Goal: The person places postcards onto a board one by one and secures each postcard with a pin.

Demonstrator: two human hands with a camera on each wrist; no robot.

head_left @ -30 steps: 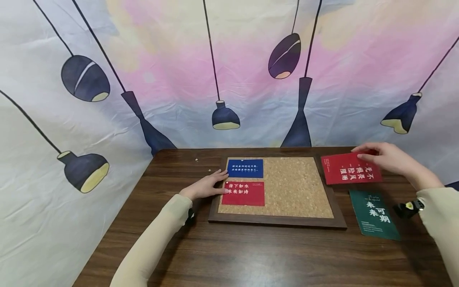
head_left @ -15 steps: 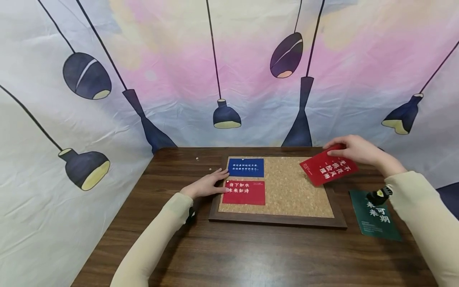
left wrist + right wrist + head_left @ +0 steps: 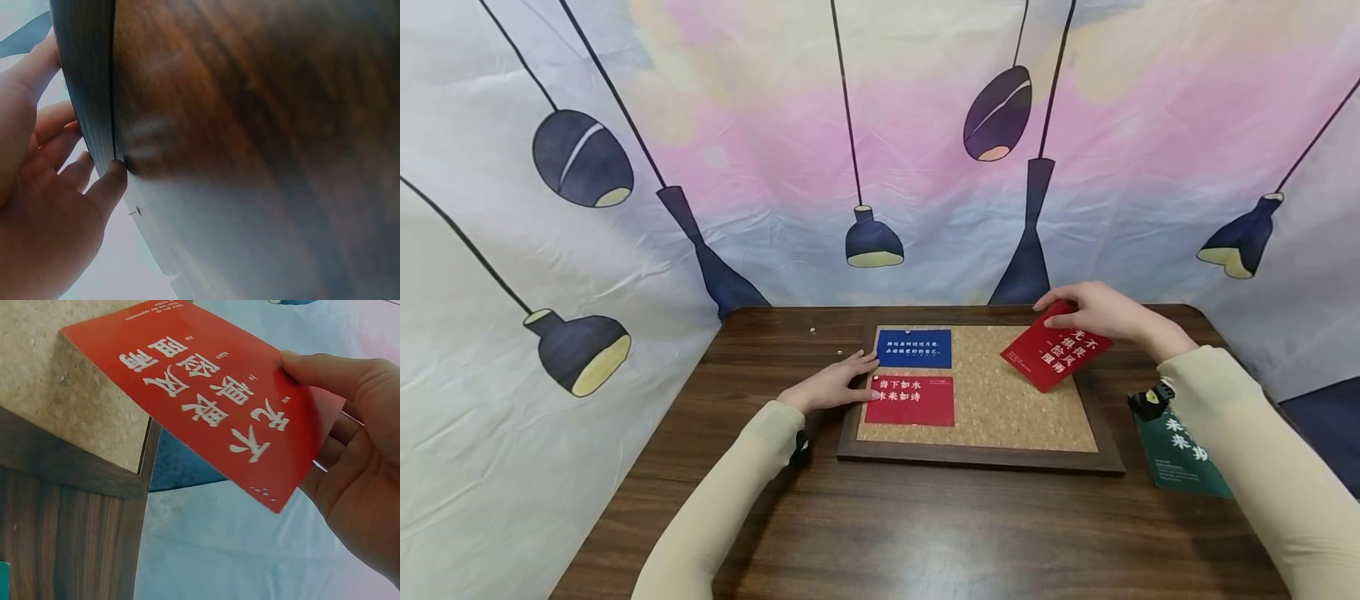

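Observation:
A red card (image 3: 1033, 358) with white Chinese characters hangs tilted over the right part of a wood-framed cork board (image 3: 1000, 417). My right hand (image 3: 1093, 308) pinches it by its upper edge; in the right wrist view the thumb lies on the printed face of the card (image 3: 206, 394) and the other fingers are behind it. My left hand (image 3: 829, 386) rests at the board's left edge, fingers extended, touching the frame (image 3: 87, 62) in the left wrist view. On the cork's left side, a blue card (image 3: 915, 360) sits above another red card (image 3: 925, 415), whose left edge meets my left thumb.
A green card (image 3: 1183, 471) lies on the wooden table (image 3: 880, 533) right of the board, partly covered by my right forearm. Two tiny pale pieces, one of them a small pin (image 3: 812, 330), lie left of the board. A patterned cloth (image 3: 760, 125) hangs behind the table.
My right hand has carried the red card leftward from beside the board to above its cork, and the card has turned to a slant. My left hand stays in place.

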